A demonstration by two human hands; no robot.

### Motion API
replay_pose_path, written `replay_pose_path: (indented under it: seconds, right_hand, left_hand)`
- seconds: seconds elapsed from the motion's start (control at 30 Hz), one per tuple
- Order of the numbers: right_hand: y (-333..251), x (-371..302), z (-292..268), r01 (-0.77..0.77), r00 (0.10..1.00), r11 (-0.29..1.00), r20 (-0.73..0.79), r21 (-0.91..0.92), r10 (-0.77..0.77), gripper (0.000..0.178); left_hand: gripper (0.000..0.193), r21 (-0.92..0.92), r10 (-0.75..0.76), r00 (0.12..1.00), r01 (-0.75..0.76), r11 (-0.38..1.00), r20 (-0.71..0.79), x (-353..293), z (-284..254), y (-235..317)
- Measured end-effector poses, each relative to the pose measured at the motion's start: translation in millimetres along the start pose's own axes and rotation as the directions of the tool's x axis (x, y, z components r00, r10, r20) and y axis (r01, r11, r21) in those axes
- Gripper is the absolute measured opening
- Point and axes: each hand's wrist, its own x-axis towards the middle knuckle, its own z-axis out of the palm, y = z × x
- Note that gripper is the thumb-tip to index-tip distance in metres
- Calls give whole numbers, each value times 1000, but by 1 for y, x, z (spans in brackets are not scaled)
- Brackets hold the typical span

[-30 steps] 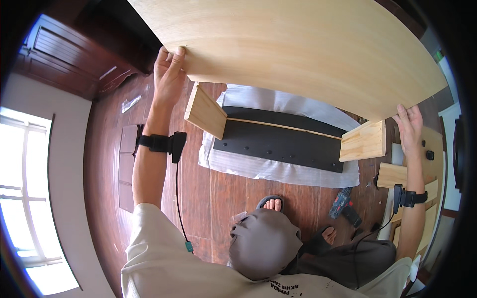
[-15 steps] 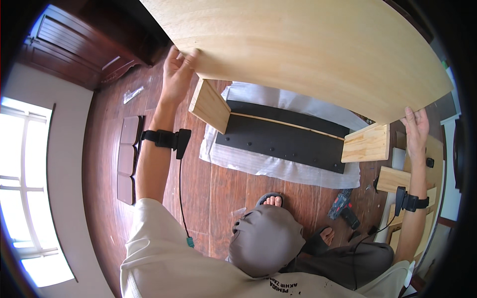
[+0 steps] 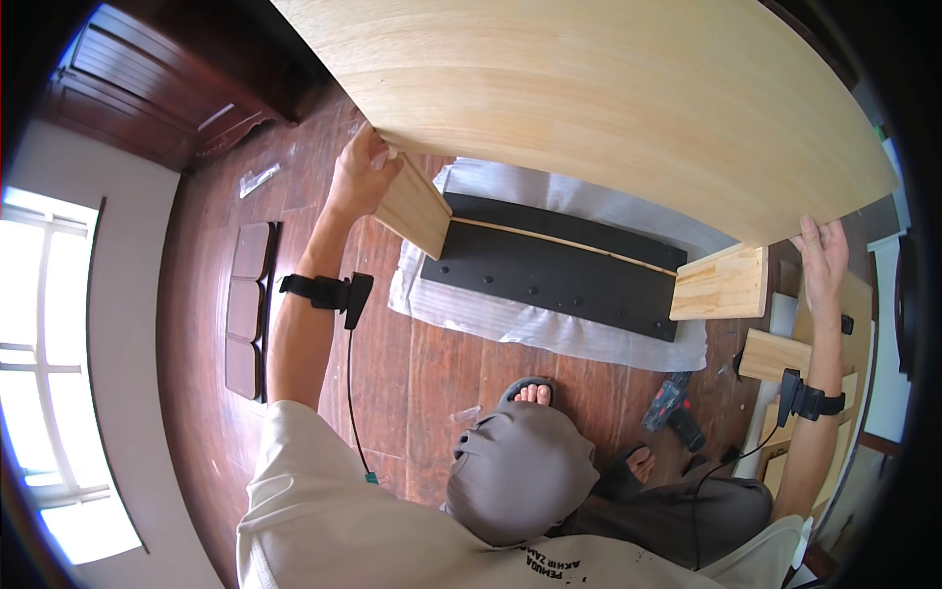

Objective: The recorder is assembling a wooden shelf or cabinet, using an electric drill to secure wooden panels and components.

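Observation:
A large pale wooden panel [image 3: 608,108] spans the top of the view. Below it, two short wooden uprights, the left one [image 3: 420,218] and the right one [image 3: 721,285], stand at the ends of a black board [image 3: 549,275] with a thin wood strip along it. My left hand [image 3: 365,179] is closed round the top of the left upright, close to the panel's near left corner; its fingertips are partly hidden. My right hand [image 3: 824,257] grips the panel's near right corner, thumb against the edge, just beside the right upright.
White foam sheet [image 3: 442,309] lies under the black board. A cordless drill [image 3: 673,410] rests on the wooden floor near my foot [image 3: 531,393]. Wood pieces [image 3: 775,355] lie at right, dark padded panels [image 3: 245,309] at left. A dark cabinet [image 3: 137,93] stands far left.
My left hand has shifted from the panel's edge down onto the top of the left upright and closed there. The right hand and the panel have hardly moved.

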Motion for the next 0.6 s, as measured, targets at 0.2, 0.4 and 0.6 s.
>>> replay_pose_path:
  seconds: [0.2,0.4,0.6]
  right_hand:
    - [-1,0,-1,5,999,1000,-31,-28,-6,45]
    - [-1,1,5,21,1000,1000,6,-17,-21,42]
    - [1,-7,3,-26,998,998,-65,-65,22,38]
  left_hand:
    - [53,54,-10,998,13,998,-69,0,9,5]
    - [46,24,-19,995,22,999,-99,-5,8,-1]
    - [38,-390,5,998,-31,921,-65,2,10,3]
